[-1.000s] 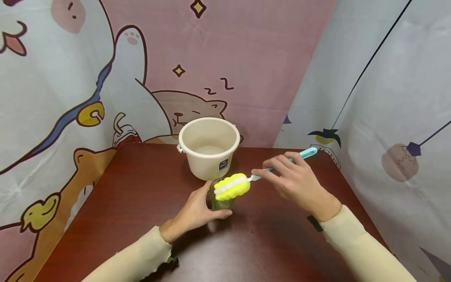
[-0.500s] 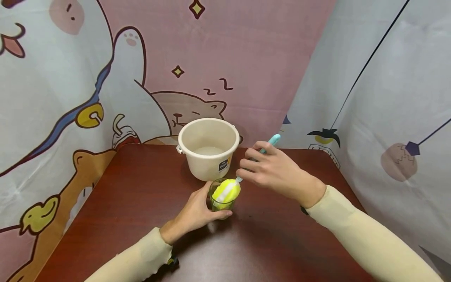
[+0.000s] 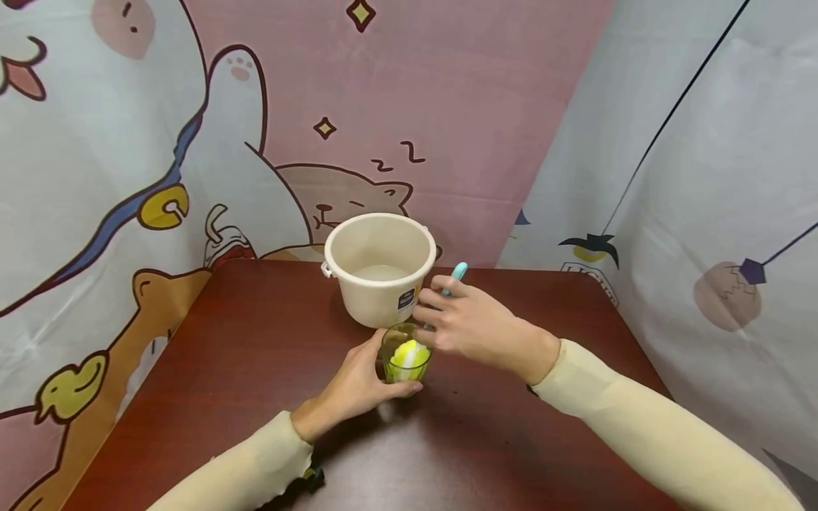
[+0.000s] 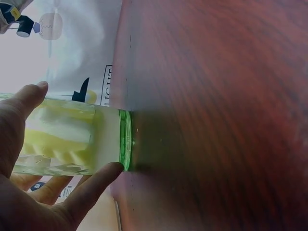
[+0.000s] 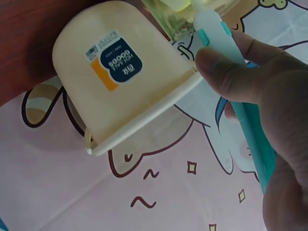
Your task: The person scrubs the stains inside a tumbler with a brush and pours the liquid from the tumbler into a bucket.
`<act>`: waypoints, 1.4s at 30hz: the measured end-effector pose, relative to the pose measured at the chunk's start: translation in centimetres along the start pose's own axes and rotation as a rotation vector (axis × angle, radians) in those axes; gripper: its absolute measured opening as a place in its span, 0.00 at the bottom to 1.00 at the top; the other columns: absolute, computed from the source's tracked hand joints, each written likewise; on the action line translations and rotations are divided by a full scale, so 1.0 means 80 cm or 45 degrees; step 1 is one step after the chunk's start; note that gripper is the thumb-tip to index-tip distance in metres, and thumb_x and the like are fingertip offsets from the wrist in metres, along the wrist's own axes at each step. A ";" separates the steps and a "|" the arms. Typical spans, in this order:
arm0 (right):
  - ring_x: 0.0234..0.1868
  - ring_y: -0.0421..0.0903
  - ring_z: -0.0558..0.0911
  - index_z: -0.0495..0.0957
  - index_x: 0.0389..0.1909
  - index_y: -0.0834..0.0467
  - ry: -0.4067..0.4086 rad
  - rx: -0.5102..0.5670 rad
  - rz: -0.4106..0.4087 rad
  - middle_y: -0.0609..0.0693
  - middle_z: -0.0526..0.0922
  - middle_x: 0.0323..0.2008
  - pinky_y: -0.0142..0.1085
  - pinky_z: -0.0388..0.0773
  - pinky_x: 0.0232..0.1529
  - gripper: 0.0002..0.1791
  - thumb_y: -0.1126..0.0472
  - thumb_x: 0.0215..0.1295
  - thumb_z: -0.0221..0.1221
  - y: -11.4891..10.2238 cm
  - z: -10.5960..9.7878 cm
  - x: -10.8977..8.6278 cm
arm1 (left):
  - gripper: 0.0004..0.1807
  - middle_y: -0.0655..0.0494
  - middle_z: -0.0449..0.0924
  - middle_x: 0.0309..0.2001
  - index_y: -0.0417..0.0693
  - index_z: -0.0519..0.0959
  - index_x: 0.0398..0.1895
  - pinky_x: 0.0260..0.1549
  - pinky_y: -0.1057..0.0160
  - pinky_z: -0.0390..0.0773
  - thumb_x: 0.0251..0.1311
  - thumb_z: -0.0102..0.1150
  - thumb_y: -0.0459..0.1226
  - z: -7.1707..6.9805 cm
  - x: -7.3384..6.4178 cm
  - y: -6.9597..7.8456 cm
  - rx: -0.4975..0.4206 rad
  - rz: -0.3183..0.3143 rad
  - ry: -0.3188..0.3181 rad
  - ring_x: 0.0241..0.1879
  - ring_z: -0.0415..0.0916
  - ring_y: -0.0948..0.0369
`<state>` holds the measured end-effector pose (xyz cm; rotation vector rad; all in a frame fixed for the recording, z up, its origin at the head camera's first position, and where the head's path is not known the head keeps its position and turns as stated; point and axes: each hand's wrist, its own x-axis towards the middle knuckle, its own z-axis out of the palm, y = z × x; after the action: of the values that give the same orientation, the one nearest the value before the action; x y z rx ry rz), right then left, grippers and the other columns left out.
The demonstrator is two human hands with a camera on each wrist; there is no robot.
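A greenish drinking glass stands upright on the table, and my left hand grips it round its side. The left wrist view shows the thick green base of the glass at the tabletop, with the thumb and fingers on either side. Inside the glass sits the yellow and white sponge head of a cup brush. Above the rim, my right hand holds the brush's teal handle. In the right wrist view the thumb presses on the handle near its white neck.
Just behind the glass stands a cream plastic bucket with a dark label on its side. The reddish-brown table ends at printed fabric walls at the back and sides.
My right hand has moved left and tilted the brush steeper. The sponge head went from above the glass rim down into the glass. My left hand has stayed on the glass.
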<state>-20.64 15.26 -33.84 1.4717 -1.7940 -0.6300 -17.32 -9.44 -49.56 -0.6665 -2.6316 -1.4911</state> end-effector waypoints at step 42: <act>0.49 0.44 0.83 0.87 0.37 0.40 0.023 0.003 -0.068 0.39 0.91 0.39 0.38 0.72 0.64 0.14 0.59 0.64 0.83 -0.001 -0.002 0.005 | 0.49 0.67 0.89 0.61 0.62 0.77 0.77 0.51 0.62 0.88 0.54 0.94 0.56 -0.001 0.007 0.016 0.061 0.013 0.039 0.51 0.88 0.64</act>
<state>-20.50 14.88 -33.72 1.5263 -1.7473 -0.6393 -17.31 -8.75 -48.31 -0.6474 -2.6283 -1.4186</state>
